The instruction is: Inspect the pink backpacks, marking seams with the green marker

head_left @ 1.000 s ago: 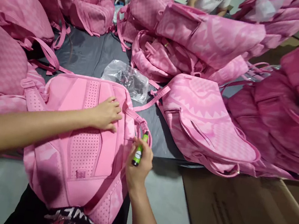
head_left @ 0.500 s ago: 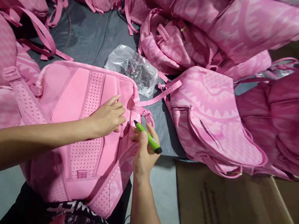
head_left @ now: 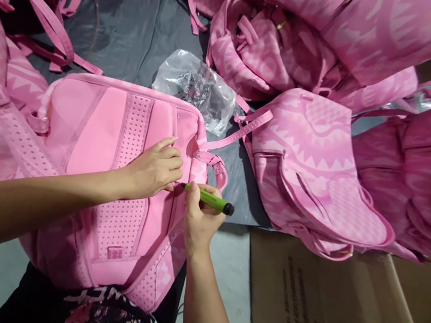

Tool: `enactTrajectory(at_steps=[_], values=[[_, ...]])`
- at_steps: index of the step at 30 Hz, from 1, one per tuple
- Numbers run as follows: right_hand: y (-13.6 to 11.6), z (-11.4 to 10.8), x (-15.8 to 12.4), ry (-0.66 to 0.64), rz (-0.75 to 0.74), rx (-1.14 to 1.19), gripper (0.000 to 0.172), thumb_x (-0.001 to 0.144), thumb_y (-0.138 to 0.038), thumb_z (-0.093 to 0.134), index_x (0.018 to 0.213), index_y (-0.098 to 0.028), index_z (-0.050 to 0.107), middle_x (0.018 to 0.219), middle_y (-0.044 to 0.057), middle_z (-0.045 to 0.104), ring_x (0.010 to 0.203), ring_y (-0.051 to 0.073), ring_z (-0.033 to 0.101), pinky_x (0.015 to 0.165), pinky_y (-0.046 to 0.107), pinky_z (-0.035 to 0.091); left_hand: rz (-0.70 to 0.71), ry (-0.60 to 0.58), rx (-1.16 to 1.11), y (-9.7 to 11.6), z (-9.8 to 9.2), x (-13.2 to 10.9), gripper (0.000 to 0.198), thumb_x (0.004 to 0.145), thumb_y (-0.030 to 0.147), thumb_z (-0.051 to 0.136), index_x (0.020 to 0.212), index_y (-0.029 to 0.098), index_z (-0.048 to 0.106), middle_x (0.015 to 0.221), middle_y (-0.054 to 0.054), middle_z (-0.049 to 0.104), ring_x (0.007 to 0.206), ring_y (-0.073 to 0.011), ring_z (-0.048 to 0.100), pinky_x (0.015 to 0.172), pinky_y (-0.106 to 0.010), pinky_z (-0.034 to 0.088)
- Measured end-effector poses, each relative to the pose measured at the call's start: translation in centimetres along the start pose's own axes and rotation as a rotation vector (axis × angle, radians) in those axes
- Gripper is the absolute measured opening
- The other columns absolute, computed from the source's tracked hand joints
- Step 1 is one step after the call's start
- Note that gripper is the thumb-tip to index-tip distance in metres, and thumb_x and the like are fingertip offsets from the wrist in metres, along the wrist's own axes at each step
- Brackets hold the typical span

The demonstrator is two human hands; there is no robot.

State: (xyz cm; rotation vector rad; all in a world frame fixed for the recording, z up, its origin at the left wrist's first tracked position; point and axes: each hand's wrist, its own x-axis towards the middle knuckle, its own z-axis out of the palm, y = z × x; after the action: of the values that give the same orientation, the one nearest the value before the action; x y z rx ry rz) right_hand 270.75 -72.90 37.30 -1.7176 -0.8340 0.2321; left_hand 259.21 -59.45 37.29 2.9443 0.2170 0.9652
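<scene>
A pink backpack [head_left: 78, 123] lies with its padded, perforated back panel facing up, its lower end against my lap. Across that panel rests my left hand [head_left: 157, 170], its fingers curled and pinching the fabric by a seam near the right edge. My right hand [head_left: 201, 219] grips a green marker pen [head_left: 213, 199], black at both ends. The pen's dark tip points left and reaches the spot beside my left fingertips; whether it touches the fabric I cannot tell. One shoulder strap [head_left: 19, 136] is spread out to the left.
A clear plastic bag [head_left: 194, 90] with small dark pieces lies on the dark table cover [head_left: 119, 20] behind the backpack. Another pink backpack [head_left: 316, 145] leans on the right, with several more heaped around. A cardboard box [head_left: 319, 303] stands at the lower right.
My right hand has moved left, bringing the marker's tip from above the backpack's right edge to beside my left fingertips. The left hand stays on the panel. The view has shifted slightly.
</scene>
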Motion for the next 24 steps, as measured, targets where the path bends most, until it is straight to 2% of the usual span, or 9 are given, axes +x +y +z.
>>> enactTrajectory(at_steps=[7, 24], values=[[0.23, 0.0, 0.11, -0.005, 0.002, 0.015, 0.028, 0.088, -0.042, 0.069, 0.083, -0.015, 0.062, 0.066, 0.0, 0.063, 0.054, 0.013, 0.055, 0.052, 0.025, 0.043, -0.007, 0.001, -0.007, -0.07, 0.19, 0.02, 0.021, 0.081, 0.035, 0.075, 0.077, 0.018, 0.063, 0.08, -0.001, 0.062, 0.09, -0.0213, 0.051, 0.112, -0.05, 0.035], [0.17, -0.23, -0.03, -0.038, -0.007, 0.001, 0.026, 0.089, -0.041, 0.069, 0.086, -0.016, 0.063, 0.07, 0.0, 0.063, 0.056, 0.012, 0.056, 0.054, 0.025, 0.044, -0.017, -0.015, -0.006, 0.15, 0.12, -0.05, 0.015, 0.086, 0.03, 0.068, 0.079, 0.018, 0.061, 0.081, -0.001, 0.061, 0.091, -0.0212, 0.052, 0.114, -0.051, 0.034]])
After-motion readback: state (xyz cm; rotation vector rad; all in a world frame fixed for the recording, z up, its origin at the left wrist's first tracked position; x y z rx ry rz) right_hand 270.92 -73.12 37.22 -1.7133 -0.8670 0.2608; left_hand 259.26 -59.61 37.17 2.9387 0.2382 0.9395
